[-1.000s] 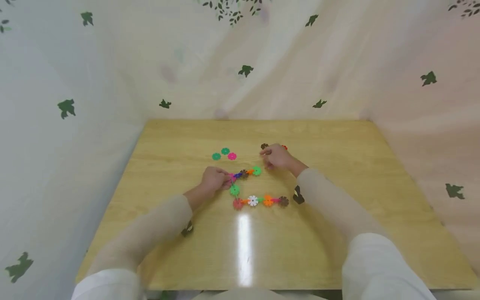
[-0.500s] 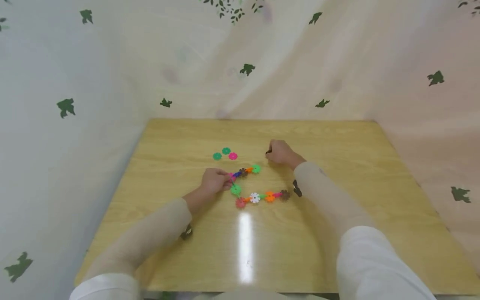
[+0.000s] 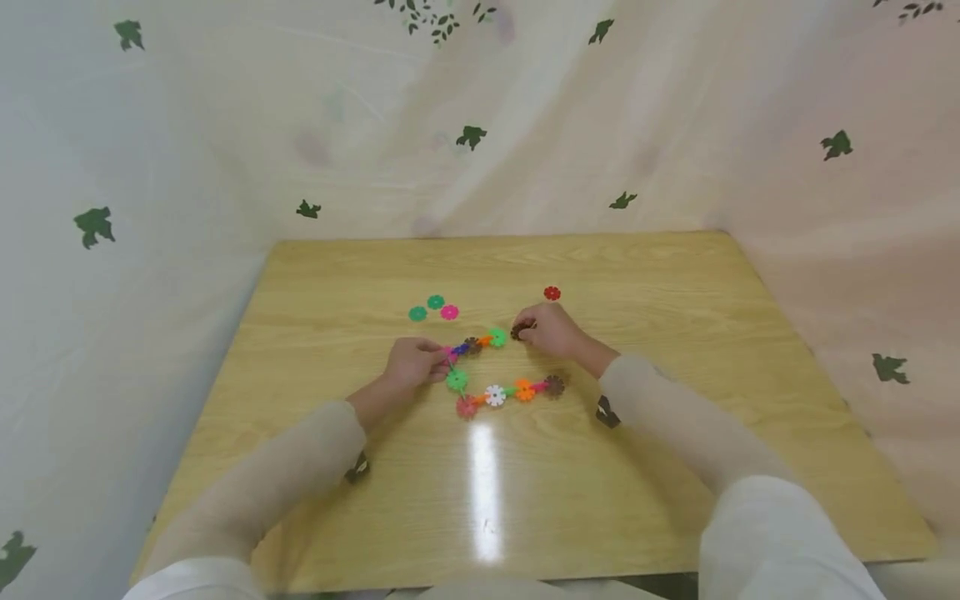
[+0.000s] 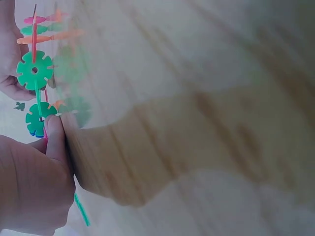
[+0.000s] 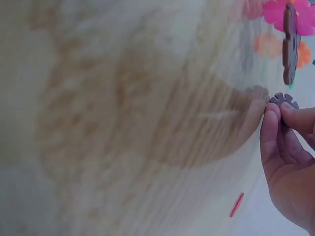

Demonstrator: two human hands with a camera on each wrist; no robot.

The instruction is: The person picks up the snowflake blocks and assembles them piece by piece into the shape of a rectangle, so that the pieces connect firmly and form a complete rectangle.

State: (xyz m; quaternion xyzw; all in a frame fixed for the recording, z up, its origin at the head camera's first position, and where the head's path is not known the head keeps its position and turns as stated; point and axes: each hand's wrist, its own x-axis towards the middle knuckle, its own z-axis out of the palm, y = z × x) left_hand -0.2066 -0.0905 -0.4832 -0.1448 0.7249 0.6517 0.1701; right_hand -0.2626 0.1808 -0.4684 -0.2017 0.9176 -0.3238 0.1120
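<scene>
A chain of interlocked, notched plastic flower discs lies in a sideways U, its open side to the right. My left hand (image 3: 415, 363) pinches the pink disc (image 3: 450, 356) at the chain's upper left corner, thumb on top in the left wrist view. From there the upper arm runs through blue, brown and orange to a light green disc (image 3: 497, 337). The lower arm ends in a brown disc (image 3: 554, 385). My right hand (image 3: 553, 329) pinches a loose dark brown disc (image 3: 521, 331) between thumb and fingers, just right of the light green end.
Two teal discs (image 3: 417, 313) and a pink disc (image 3: 449, 312) lie loose behind the chain. A red disc (image 3: 552, 293) lies beyond my right hand. The wooden table (image 3: 360, 275) is backed by a cloth curtain (image 3: 360, 125) with leaf-like prints.
My right hand has picked the loose brown disc off the table and brought it nearer the chain's light green end. The left hand keeps its pinch on the pink disc.
</scene>
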